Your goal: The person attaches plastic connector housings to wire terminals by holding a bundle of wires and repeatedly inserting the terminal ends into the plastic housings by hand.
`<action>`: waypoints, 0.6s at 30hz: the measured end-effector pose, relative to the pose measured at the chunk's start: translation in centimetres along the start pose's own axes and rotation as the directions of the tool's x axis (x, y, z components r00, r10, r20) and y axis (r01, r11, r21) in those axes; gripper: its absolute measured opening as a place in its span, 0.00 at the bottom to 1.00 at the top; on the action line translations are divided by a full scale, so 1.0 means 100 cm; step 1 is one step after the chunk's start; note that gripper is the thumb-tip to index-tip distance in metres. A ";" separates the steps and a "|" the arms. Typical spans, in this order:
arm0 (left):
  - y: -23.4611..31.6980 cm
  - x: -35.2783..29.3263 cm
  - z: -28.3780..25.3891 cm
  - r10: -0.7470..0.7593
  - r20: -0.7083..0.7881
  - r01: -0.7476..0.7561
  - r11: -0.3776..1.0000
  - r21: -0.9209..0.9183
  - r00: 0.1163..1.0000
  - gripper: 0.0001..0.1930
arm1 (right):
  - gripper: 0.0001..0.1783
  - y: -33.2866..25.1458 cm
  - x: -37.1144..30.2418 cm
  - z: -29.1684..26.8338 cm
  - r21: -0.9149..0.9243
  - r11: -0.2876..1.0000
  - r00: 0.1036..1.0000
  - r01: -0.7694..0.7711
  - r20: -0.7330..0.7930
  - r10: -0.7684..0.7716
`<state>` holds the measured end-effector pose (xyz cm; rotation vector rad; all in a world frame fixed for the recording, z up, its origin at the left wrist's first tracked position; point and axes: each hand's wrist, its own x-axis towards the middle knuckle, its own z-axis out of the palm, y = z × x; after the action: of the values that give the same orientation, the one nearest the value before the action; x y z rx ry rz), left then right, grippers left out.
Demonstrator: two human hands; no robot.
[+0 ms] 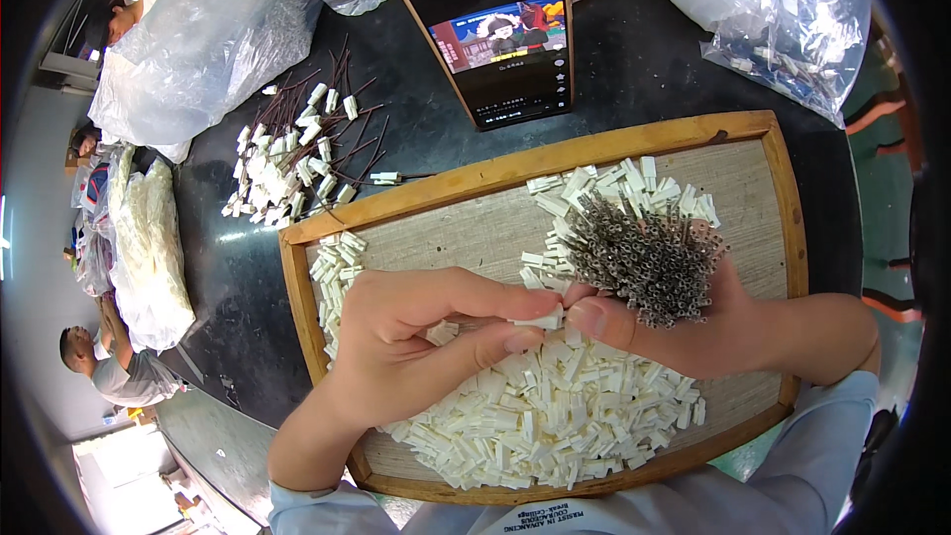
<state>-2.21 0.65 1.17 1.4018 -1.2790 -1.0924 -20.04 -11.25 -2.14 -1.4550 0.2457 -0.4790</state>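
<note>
Between the edges of the tray (787, 198), my left hand (391, 342) pinches a white connector (540, 320); my right hand (698, 352) curls round metal terminals (654, 267).

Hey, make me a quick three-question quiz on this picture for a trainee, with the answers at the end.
1. What does the left hand pinch between thumb and finger?
2. Relative to the wood-framed tray, where is the phone: A, inside it; B, beyond its far edge; or C, underneath it?
3. True or false: the right hand holds a bundle of dark, metal-tipped pieces.

Key:
1. A small white piece.
2. B.
3. True.
</note>
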 end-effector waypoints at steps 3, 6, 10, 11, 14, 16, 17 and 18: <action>-0.007 0.002 -0.020 0.157 -0.189 -0.130 0.981 0.147 0.969 0.09 | 0.06 -0.017 0.001 0.002 0.185 0.922 0.937 -0.339 -0.018 0.348; -0.005 0.012 -0.032 0.431 -0.486 0.048 0.709 0.704 0.760 0.11 | 0.07 -0.023 0.008 -0.005 0.143 0.889 0.899 -0.434 0.003 0.438; -0.006 0.017 -0.002 0.353 -0.067 -0.136 0.521 0.843 0.933 0.13 | 0.07 -0.020 0.007 -0.005 0.214 0.894 0.915 -0.394 0.005 0.403; -0.006 0.015 0.008 0.332 0.086 -0.245 0.475 0.845 0.939 0.12 | 0.06 -0.022 0.006 -0.004 0.173 0.899 0.913 -0.403 0.004 0.409; -0.015 0.014 0.011 0.319 0.256 -0.381 0.432 0.817 0.912 0.13 | 0.06 -0.016 0.002 0.000 0.170 0.917 0.929 -0.362 -0.013 0.369; -0.018 0.014 0.010 0.335 0.274 -0.405 0.433 0.805 0.902 0.13 | 0.06 -0.016 0.003 0.000 0.207 0.927 0.945 -0.313 -0.027 0.325; -0.017 0.011 0.010 0.291 0.282 -0.387 0.422 0.820 0.914 0.14 | 0.06 -0.019 0.004 -0.001 0.196 0.909 0.924 -0.367 -0.033 0.380; -0.016 0.009 0.009 0.246 0.291 -0.371 0.409 0.834 0.925 0.16 | 0.07 -0.022 0.005 -0.002 0.187 0.889 0.901 -0.418 -0.042 0.433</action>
<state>-2.75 -0.27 -0.61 1.6966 -2.2912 -0.1613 -20.06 -11.70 0.03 -1.1666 0.5636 -0.1939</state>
